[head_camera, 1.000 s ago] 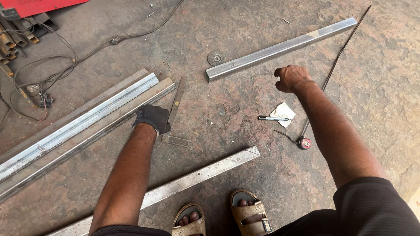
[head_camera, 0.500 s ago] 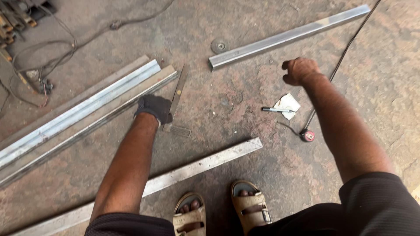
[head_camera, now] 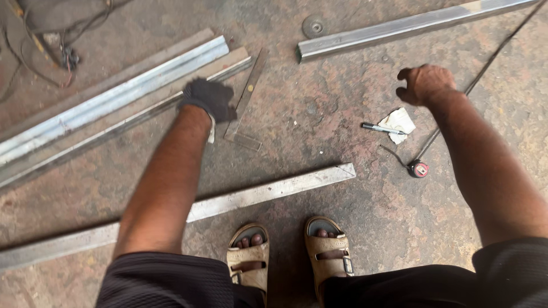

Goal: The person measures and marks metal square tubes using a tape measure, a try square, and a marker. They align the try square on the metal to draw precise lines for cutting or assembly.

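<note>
Gloved left hand (head_camera: 210,98) stays, fingers clamping square (head_camera: 246,94); right hand (head_camera: 425,84) curled, lifted.

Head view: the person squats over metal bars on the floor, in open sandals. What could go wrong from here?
1. The cut end of the nearest metal bar lies close to the sandalled feet; bare toes might get scraped.
2. The right hand is bare, unlike the gloved left hand on the steel square, so bar edges could cut it.
3. The tape measure and pen lie loose and could be stepped on.
</note>
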